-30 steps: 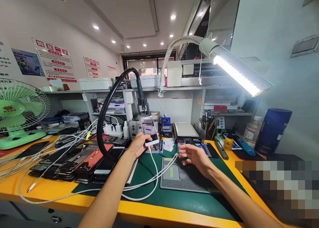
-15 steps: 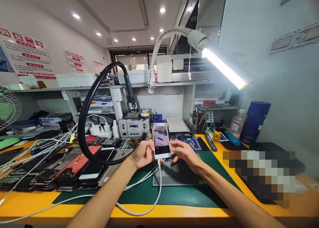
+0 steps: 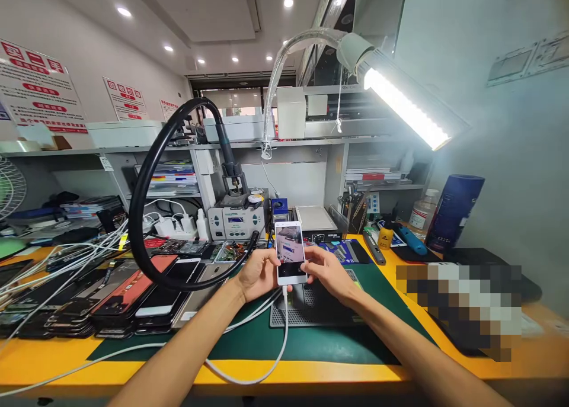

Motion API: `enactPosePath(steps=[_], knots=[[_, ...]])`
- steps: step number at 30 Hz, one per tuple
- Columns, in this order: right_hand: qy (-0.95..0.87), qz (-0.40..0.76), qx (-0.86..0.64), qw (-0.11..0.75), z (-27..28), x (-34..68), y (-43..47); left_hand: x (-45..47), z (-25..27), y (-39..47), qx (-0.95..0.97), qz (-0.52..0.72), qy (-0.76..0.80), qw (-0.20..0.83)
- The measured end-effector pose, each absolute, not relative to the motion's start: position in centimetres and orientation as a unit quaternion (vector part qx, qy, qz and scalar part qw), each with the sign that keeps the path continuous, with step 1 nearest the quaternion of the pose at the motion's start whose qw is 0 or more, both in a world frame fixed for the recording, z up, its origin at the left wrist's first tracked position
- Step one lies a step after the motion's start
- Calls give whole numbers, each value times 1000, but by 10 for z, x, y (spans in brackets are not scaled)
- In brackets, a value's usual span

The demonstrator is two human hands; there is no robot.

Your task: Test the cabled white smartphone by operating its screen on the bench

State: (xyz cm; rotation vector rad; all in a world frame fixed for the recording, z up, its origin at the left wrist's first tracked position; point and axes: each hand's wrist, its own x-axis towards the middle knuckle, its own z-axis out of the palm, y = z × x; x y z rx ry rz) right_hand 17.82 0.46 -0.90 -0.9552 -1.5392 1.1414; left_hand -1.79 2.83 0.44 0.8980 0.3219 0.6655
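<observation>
A white smartphone (image 3: pixel 291 253) is held upright above the bench, its screen lit with a camera-like picture of the equipment behind it. My left hand (image 3: pixel 260 273) grips its left side and lower edge, thumb on the front. On the other side, my right hand (image 3: pixel 326 271) has its fingers at the phone's right edge, with the thumb by the lower right corner of the screen. A white charging cable (image 3: pixel 285 318) runs from the phone's bottom end down over the green mat (image 3: pixel 329 348). Beneath the hands lies a dark perforated plate (image 3: pixel 317 312).
Stacked phones (image 3: pixel 153 303) and tangled white cables lie left. A grey hot-air station (image 3: pixel 237 220) with a thick black hose (image 3: pixel 140 217) stands behind. Overhead hangs a lit lamp (image 3: pixel 406 108). Right are a yellow bottle (image 3: pixel 385 237), a blue cylinder (image 3: pixel 456 211) and a blurred-out patch.
My right hand has closed in on the phone's right edge, where its fingers were spread before. The view has shifted slightly, and the phone stays in my left hand.
</observation>
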Motion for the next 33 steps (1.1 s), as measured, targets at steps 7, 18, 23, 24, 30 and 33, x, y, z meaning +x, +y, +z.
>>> enactPosePath(steps=[7,18,23,24,30,33], knots=[[-522,573,-362,518,-2,179,-2,-17,6,28,427,309,134,839],[-509,712,-242,420,9,188,-9,-14,12,20,445,260,132,847],[-500,726,-246,402,11,187,-10,-12,11,19,449,254,144,844],[-499,725,-251,404,11,187,-10,-12,11,19,450,256,145,843],[-502,705,-285,411,8,185,-8,-12,10,19,457,254,161,837],[-508,698,-296,410,6,185,-6,-10,10,18,461,253,162,835]])
